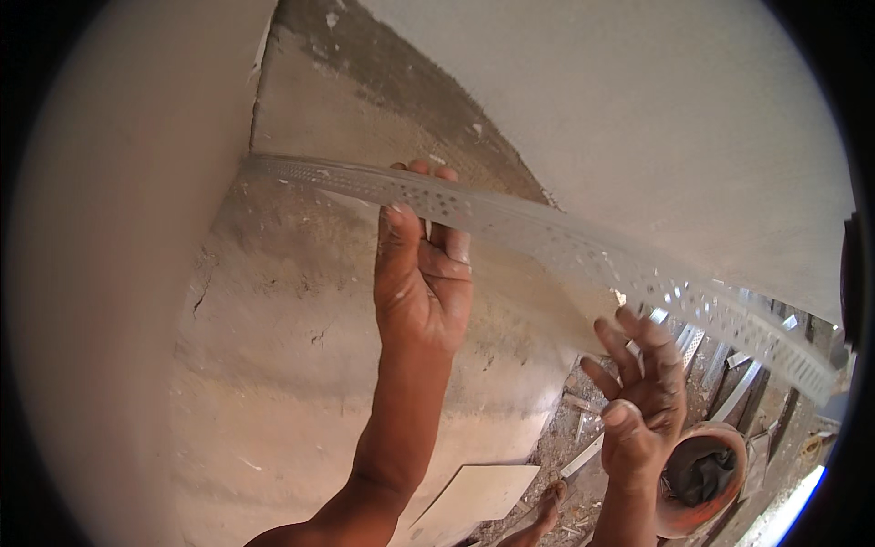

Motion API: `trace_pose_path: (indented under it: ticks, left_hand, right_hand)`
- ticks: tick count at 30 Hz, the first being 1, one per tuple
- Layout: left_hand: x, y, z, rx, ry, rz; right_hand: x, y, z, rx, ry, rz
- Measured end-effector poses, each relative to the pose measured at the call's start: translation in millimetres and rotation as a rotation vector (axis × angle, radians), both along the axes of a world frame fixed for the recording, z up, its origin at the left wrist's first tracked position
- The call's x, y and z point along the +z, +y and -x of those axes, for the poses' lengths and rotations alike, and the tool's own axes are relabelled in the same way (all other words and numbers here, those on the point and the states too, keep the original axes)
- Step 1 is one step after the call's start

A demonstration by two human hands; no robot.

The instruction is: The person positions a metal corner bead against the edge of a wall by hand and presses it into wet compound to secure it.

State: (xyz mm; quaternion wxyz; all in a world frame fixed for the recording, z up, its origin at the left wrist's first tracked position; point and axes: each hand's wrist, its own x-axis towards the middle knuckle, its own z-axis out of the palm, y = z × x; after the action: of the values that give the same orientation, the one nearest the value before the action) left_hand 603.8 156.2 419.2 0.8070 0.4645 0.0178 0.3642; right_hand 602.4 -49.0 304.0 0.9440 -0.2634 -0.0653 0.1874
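Observation:
My left hand [425, 273] grips a long perforated metal corner bead [510, 223], its thumb in front and fingers behind. The bead's left end reaches the inner corner of the wall, and its other end slopes down to the far right. My right hand [643, 392] is raised just below the bead's right half. Its fingers are spread and bent, with nothing in them. Behind the bead is a rough plastered wall [301, 319] with cracks and a darker band along its upper part.
A smooth pale surface [656, 109] fills the upper right, and another blurred wall [109, 273] stands close on the left. Below right, a round reddish bucket [670, 520] holds dark material. Metal strips [736, 392] and debris litter the floor. A pale board [478, 492] leans low down, near a foot [547, 510].

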Motion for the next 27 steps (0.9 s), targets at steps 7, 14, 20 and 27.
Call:
trace_pose_path:
  ticks: [7, 14, 20, 27]
  left_hand:
    - [40.5, -5.0, -16.9, 0.066, -0.088, -0.026]
    - [86.4, -0.3, -35.3, 0.048, -0.248, 0.296]
    - [124.8, 20.0, -41.4, -0.135, -0.345, 0.393]
    - [146.4, 26.3, -41.2, -0.237, -0.295, 0.394]
  right_hand:
    - [-127.7, -34.1, 63.4, 0.164, 0.232, 0.366]
    - [-192.4, -57.1, 116.0, 0.247, 0.366, 0.553]
    - [-201.9, -48.3, 100.3, 0.235, 0.265, 0.545]
    - [-214.1, -46.1, 96.8, 0.168, 0.230, 0.654]
